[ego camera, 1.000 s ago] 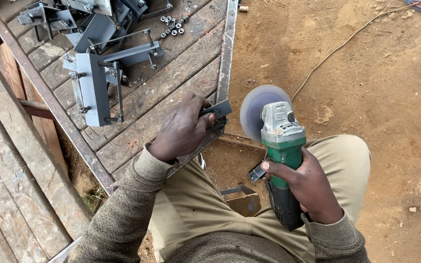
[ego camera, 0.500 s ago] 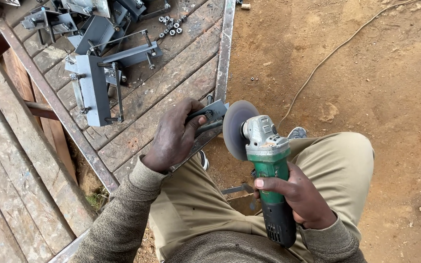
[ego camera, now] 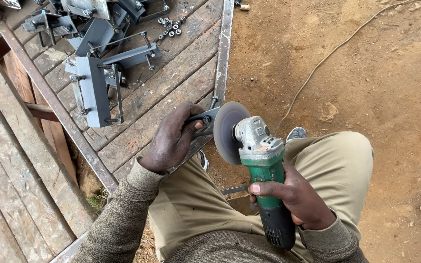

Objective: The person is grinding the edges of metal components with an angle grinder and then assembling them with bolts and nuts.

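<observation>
Two hands work close together over the person's lap. One small flat metal piece [ego camera: 204, 118], grey with a bolt hole near its end, sits pinched in the left hand [ego camera: 171, 139]: the thumb lies along its near face and the other fingers curl shut round the rest, so only the tip shows. That tip points at the grey grinding disc [ego camera: 227, 131] of a green angle grinder [ego camera: 261, 170]; piece and disc are just beside each other (whether they touch cannot be told from this view). The right hand [ego camera: 298, 199] is wrapped fully closed round the grinder's green body, thumb across the top, with the black tail of the tool sticking out toward the person's chest.

Both hands hover above khaki trousers [ego camera: 327, 165], and a grey shoe [ego camera: 296, 133] peeks out just past the knee. Left of the metal piece runs the steel edge rail [ego camera: 222, 53] of a wooden plank platform [ego camera: 166, 83]; the held piece sits right at that edge. Farther along the planks lie grey welded brackets [ego camera: 93, 87] and a small cluster of nuts [ego camera: 170, 27], well apart from the hands. A second angle-iron rail [ego camera: 54, 107] crosses the planks diagonally.

To the right lies open bare dirt ground [ego camera: 376, 73], with a thin cord [ego camera: 327, 56] trailing across it, away from the disc.
</observation>
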